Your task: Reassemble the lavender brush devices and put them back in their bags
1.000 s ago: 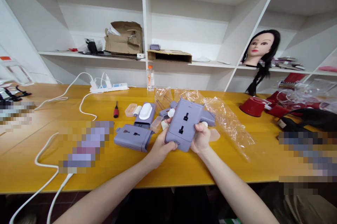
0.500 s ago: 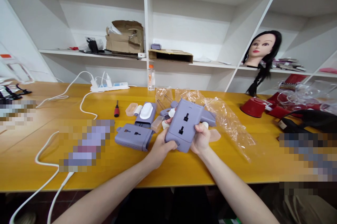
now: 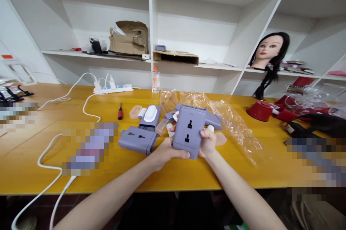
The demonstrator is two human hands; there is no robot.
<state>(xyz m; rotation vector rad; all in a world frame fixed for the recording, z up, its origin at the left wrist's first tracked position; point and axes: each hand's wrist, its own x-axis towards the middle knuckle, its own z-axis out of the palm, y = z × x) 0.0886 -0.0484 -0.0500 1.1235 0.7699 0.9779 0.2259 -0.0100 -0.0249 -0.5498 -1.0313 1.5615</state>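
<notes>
Both my hands hold up a lavender travel adapter [image 3: 188, 130] above the yellow table [image 3: 173, 176], its socket face toward me. My left hand [image 3: 162, 153] wraps the lower left side, thumb across the bottom edge. My right hand [image 3: 207, 142] grips the right side. A second lavender adapter [image 3: 137, 140] lies flat on the table to the left. Behind it stands another purple piece with a white oval insert [image 3: 149, 114]. More purple and white parts [image 3: 213, 121] lie behind the held adapter, partly hidden.
A red-handled screwdriver [image 3: 119, 112], a small beige box [image 3: 134, 112], crumpled clear plastic bags [image 3: 232, 122], a white power strip [image 3: 112, 88] with cables, a small bottle [image 3: 155, 79], a red bowl [image 3: 260, 109], and a mannequin head [image 3: 267, 52] on the white shelves.
The held adapter has turned from a rightward tilt to nearly upright, and my left thumb has slid along its bottom edge. Nothing on the table moved.
</notes>
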